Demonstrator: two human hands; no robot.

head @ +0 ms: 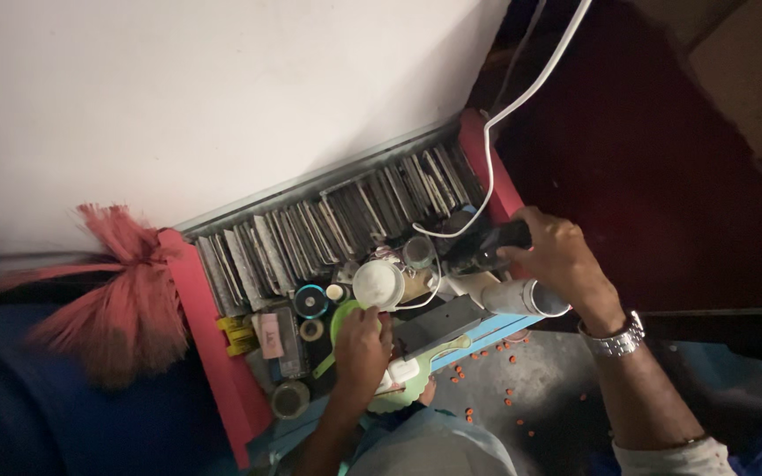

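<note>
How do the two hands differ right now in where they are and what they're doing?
The left hand is curled over small things near the green lid in the middle of the tray; the right hand reaches to the tray's right end and grips a black tool. The right arm wears a metal wristwatch; the left wrist is bare. Both work over the red-edged tray.

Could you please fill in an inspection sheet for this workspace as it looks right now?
Surface: red-edged tray packed with a row of thin upright panels.
Job's things: black corded tool; green round lid.
Clutter: white round container, tape rolls, grey cylinder.
Hands: left hand on the green lid; right hand grips the black tool.
Cables: white cable runs to the tool.
Surroundings: white wall, pink brush, orange bits on the floor.
</note>
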